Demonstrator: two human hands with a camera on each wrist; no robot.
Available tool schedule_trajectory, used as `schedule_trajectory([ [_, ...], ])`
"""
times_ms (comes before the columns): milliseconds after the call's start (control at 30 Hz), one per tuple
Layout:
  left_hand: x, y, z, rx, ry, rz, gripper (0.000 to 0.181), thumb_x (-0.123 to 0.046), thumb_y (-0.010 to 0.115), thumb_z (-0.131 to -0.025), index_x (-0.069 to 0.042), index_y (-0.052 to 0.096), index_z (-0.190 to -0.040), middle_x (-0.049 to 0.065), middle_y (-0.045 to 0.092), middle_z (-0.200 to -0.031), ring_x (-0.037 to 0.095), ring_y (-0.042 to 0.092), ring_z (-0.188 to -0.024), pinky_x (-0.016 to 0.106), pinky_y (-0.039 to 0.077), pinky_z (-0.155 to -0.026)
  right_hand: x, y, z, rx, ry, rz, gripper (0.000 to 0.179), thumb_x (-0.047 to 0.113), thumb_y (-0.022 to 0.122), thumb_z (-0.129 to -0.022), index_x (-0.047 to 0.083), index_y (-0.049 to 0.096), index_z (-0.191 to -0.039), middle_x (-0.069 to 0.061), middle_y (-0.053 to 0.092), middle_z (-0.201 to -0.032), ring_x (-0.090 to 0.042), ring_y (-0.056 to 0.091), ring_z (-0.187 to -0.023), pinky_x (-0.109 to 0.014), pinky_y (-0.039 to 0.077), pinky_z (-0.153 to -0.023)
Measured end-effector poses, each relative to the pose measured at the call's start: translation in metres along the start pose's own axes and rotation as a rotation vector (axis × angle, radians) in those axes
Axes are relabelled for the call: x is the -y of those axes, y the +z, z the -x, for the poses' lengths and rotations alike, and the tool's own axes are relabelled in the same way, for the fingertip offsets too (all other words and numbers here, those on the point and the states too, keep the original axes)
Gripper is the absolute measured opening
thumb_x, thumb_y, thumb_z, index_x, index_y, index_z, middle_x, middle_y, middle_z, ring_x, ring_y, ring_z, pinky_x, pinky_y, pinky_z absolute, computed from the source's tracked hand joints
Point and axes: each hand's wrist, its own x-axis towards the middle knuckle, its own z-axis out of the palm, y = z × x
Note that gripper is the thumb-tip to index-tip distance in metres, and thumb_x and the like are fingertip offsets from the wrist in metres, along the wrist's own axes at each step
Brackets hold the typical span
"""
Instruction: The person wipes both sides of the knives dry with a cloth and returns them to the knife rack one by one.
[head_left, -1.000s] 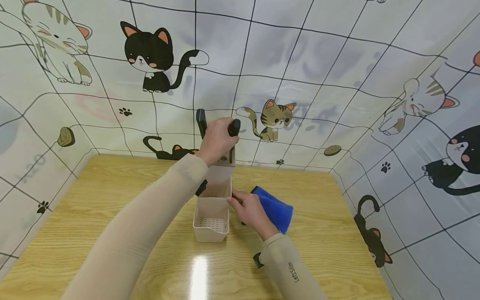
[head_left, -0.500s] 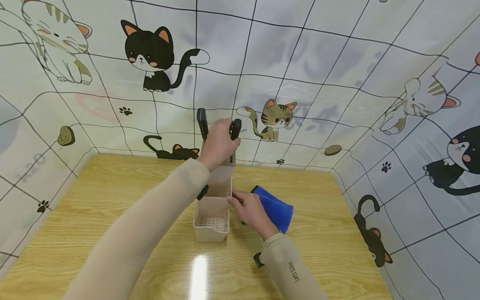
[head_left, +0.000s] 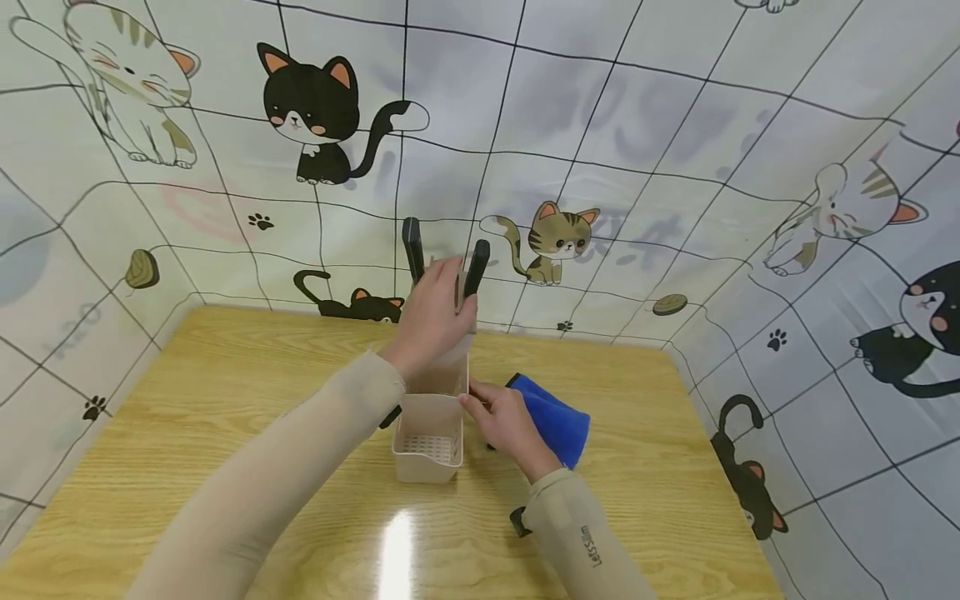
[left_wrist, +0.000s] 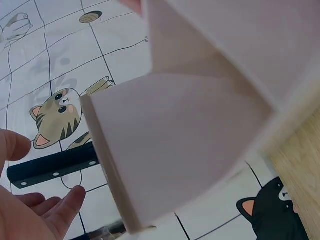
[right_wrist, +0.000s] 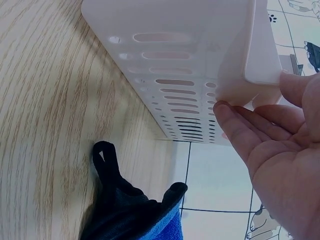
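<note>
A beige plastic holder (head_left: 426, 468) stands on the table, its low slotted bin in front and a taller part behind. Two black knife handles, one on the right (head_left: 476, 268) and one on the left (head_left: 412, 248), stick up from its back. My left hand (head_left: 432, 321) is around the right handle; in the left wrist view the thumb and fingers (left_wrist: 70, 202) stand apart from it on either side. My right hand (head_left: 510, 422) holds the holder's right side, thumb at a rim corner and fingertips (right_wrist: 223, 107) against the slotted wall (right_wrist: 175, 82).
A folded blue cloth (head_left: 553, 423) with a black edge lies right of the holder, beside my right hand; its black loop (right_wrist: 106, 159) shows in the right wrist view. The wooden table (head_left: 600, 517) ends at a cat-printed sheet (head_left: 660, 108) behind and at both sides.
My left hand has loosened from the right knife handle and dropped slightly lower, showing more of the handle. The right hand stays on the holder. The head view has shifted a little.
</note>
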Motion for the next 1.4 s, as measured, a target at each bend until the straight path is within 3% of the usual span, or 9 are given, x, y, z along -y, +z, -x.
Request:
schedule_trajectory([
  [300, 0.015, -0.002, 0.035, 0.013, 0.151, -0.109, 0.066, -0.035, 0.058, -0.104, 0.005, 0.041, -0.153, 0.027, 0.046, -0.153, 0.043, 0.047, -0.140, 0.055, 0.047, -0.107, -0.004, -0.004, 0.000, -0.004, 0.011, -0.024, 0.045, 0.025, 0.058, -0.107, 0.001, 0.056, -0.146, -0.018, 0.066, -0.134, -0.033, 0.068, -0.117, -0.048, 0.058, -0.092],
  [567, 0.026, -0.006, 0.063, -0.095, 0.384, -0.243, 0.065, -0.036, 0.063, -0.099, 0.005, 0.049, -0.148, 0.023, 0.052, -0.150, 0.041, 0.054, -0.135, 0.051, 0.047, -0.108, -0.008, -0.007, 0.003, -0.023, 0.013, -0.035, 0.043, 0.025, 0.059, -0.107, 0.002, 0.059, -0.144, -0.019, 0.067, -0.133, -0.033, 0.069, -0.117, -0.049, 0.058, -0.093],
  [667, 0.029, -0.012, 0.070, -0.114, 0.424, -0.293, 0.069, -0.040, 0.064, -0.097, 0.005, 0.050, -0.148, 0.023, 0.051, -0.152, 0.041, 0.051, -0.138, 0.050, 0.044, -0.112, -0.009, -0.007, 0.005, -0.031, 0.008, -0.036, 0.043, 0.024, 0.059, -0.106, 0.003, 0.059, -0.144, -0.018, 0.068, -0.132, -0.032, 0.070, -0.115, -0.049, 0.058, -0.092],
  [1000, 0.060, -0.032, 0.094, -0.074, 0.378, -0.393, 0.076, -0.046, 0.065, -0.093, 0.002, 0.049, -0.150, 0.021, 0.047, -0.156, 0.043, 0.045, -0.143, 0.054, 0.039, -0.115, -0.010, -0.009, 0.007, -0.047, 0.006, -0.037, 0.040, 0.023, 0.061, -0.105, 0.007, 0.062, -0.143, -0.014, 0.069, -0.132, -0.030, 0.070, -0.116, -0.047, 0.058, -0.092],
  [1233, 0.080, -0.041, 0.108, -0.082, 0.364, -0.418, 0.075, -0.053, 0.048, -0.101, 0.005, 0.050, -0.148, 0.025, 0.048, -0.153, 0.044, 0.044, -0.143, 0.055, 0.038, -0.115, -0.013, -0.016, 0.011, -0.057, 0.045, -0.047, 0.041, 0.023, 0.063, -0.105, 0.008, 0.062, -0.143, -0.014, 0.068, -0.133, -0.031, 0.069, -0.117, -0.048, 0.057, -0.094],
  [1400, 0.091, -0.049, 0.115, -0.080, 0.315, -0.426, 0.076, -0.053, 0.048, -0.100, 0.006, 0.049, -0.148, 0.026, 0.047, -0.154, 0.046, 0.043, -0.142, 0.057, 0.038, -0.114, -0.016, -0.026, 0.013, -0.038, 0.072, -0.041, 0.044, 0.023, 0.062, -0.105, 0.004, 0.059, -0.145, -0.017, 0.065, -0.137, -0.033, 0.067, -0.120, -0.049, 0.055, -0.097],
])
